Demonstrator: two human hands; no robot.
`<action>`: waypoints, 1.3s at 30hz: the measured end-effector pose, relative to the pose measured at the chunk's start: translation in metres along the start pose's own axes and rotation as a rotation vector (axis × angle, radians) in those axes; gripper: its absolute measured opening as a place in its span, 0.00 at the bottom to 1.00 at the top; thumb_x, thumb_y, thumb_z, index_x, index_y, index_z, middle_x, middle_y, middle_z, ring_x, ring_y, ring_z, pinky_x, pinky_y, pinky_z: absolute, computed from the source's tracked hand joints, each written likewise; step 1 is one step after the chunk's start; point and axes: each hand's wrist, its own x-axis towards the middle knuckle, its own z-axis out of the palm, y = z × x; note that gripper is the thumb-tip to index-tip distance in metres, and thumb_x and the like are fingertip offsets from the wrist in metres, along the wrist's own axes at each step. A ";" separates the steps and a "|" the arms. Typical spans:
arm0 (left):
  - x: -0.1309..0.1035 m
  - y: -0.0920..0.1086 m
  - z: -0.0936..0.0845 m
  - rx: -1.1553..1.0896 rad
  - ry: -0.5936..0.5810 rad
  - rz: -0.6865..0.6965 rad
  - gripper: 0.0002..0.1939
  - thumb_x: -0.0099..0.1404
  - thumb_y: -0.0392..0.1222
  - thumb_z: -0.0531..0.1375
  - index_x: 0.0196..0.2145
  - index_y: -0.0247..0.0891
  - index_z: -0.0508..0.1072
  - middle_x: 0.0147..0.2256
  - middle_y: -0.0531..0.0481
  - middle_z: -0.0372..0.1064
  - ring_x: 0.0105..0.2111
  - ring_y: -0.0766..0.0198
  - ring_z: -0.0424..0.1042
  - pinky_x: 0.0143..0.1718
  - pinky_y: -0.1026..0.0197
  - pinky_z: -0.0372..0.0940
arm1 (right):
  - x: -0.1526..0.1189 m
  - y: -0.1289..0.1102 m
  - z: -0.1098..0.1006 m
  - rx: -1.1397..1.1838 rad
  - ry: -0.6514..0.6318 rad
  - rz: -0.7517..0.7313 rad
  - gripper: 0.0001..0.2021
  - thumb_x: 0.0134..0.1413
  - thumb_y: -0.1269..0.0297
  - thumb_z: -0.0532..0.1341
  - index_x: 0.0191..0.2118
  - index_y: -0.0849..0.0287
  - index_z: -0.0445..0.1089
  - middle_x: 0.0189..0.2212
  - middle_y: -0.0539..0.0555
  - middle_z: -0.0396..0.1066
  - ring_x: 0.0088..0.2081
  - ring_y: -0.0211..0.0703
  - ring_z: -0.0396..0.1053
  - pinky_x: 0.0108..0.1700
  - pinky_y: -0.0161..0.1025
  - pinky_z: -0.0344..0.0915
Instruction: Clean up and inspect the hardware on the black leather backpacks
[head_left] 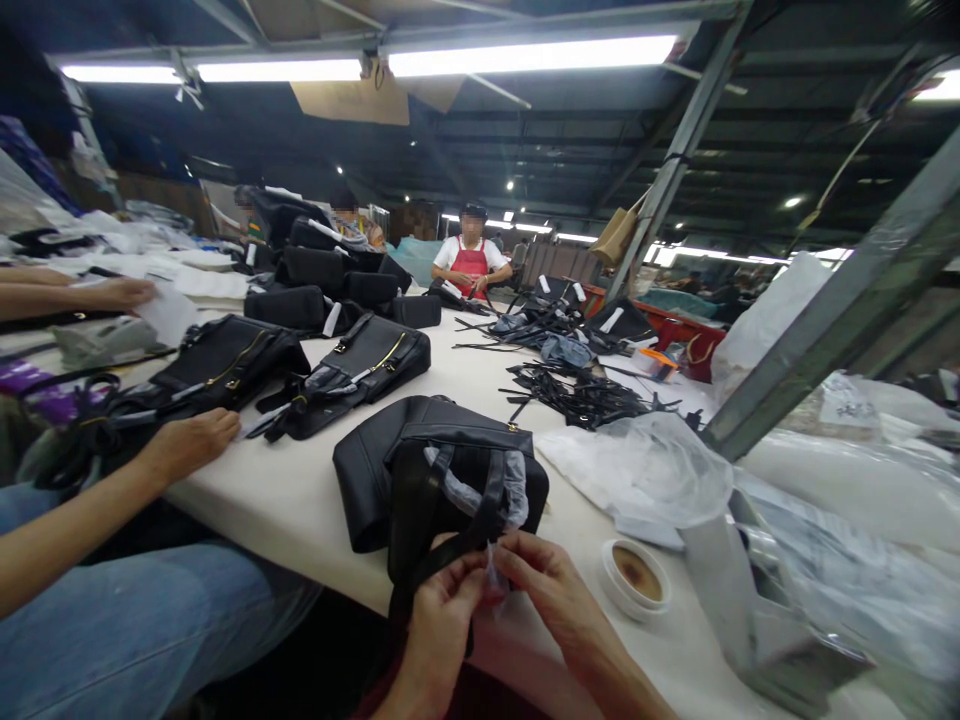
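A black leather handbag (pixel 367 470) lies at the table's front edge, its straps toward me. Clear plastic wrap (pixel 517 485) covers parts of its handles. Just below the bag, my left hand (pixel 450 600) pinches a small piece of clear plastic film (pixel 493 570) beside a black strap (pixel 442 555). The fingers of my right hand (pixel 544 580) close on the same film from the other side. Both hands almost touch, and their fingertips partly hide the film.
A round tub of brown paste (pixel 636 578) stands right of my hands. Black straps (pixel 585 395) and plastic bags (pixel 645 470) lie beyond it, near a slanted metal post (pixel 810 340). A co-worker's hand (pixel 195 445) rests left, by other black bags (pixel 367 365). Another person (pixel 471 262) sits opposite.
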 end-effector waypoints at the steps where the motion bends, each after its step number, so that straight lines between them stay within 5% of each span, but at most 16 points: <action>1: 0.000 0.000 -0.001 -0.024 0.005 -0.016 0.14 0.52 0.42 0.66 0.37 0.34 0.75 0.33 0.48 0.75 0.33 0.59 0.73 0.36 0.60 0.69 | 0.000 0.001 0.000 -0.005 0.011 0.003 0.15 0.47 0.52 0.63 0.24 0.60 0.70 0.20 0.49 0.68 0.27 0.39 0.62 0.34 0.37 0.56; 11: 0.000 -0.001 0.003 0.012 0.079 -0.021 0.16 0.50 0.51 0.69 0.27 0.34 0.74 0.27 0.50 0.72 0.29 0.59 0.72 0.35 0.58 0.69 | 0.005 0.008 -0.001 -0.008 0.091 -0.023 0.12 0.44 0.56 0.64 0.21 0.60 0.68 0.18 0.47 0.65 0.25 0.37 0.60 0.31 0.36 0.56; 22: -0.003 -0.003 -0.005 0.499 -0.013 0.327 0.09 0.61 0.45 0.61 0.36 0.38 0.77 0.32 0.48 0.75 0.34 0.59 0.74 0.41 0.62 0.67 | 0.003 -0.010 -0.003 -0.001 0.007 0.031 0.12 0.43 0.56 0.62 0.21 0.61 0.69 0.19 0.47 0.63 0.25 0.36 0.58 0.31 0.36 0.55; 28: -0.002 -0.002 -0.007 0.344 0.007 0.224 0.09 0.57 0.44 0.64 0.34 0.37 0.76 0.28 0.49 0.75 0.30 0.61 0.73 0.36 0.63 0.67 | -0.001 -0.009 -0.008 0.004 -0.114 0.002 0.16 0.46 0.51 0.65 0.27 0.62 0.73 0.24 0.49 0.67 0.29 0.38 0.62 0.34 0.37 0.58; 34: -0.008 0.013 -0.001 0.026 -0.026 -0.030 0.09 0.49 0.39 0.69 0.28 0.36 0.74 0.26 0.51 0.74 0.26 0.66 0.70 0.31 0.65 0.64 | 0.001 0.003 -0.014 0.073 -0.167 -0.033 0.15 0.45 0.53 0.68 0.27 0.62 0.75 0.21 0.47 0.66 0.26 0.35 0.60 0.32 0.34 0.56; 39: -0.010 0.021 -0.001 -0.112 -0.097 -0.140 0.10 0.47 0.37 0.70 0.24 0.35 0.72 0.23 0.55 0.68 0.24 0.69 0.66 0.30 0.65 0.63 | 0.003 0.014 -0.014 0.307 -0.262 0.057 0.15 0.43 0.55 0.71 0.31 0.62 0.73 0.23 0.47 0.68 0.26 0.34 0.62 0.33 0.33 0.57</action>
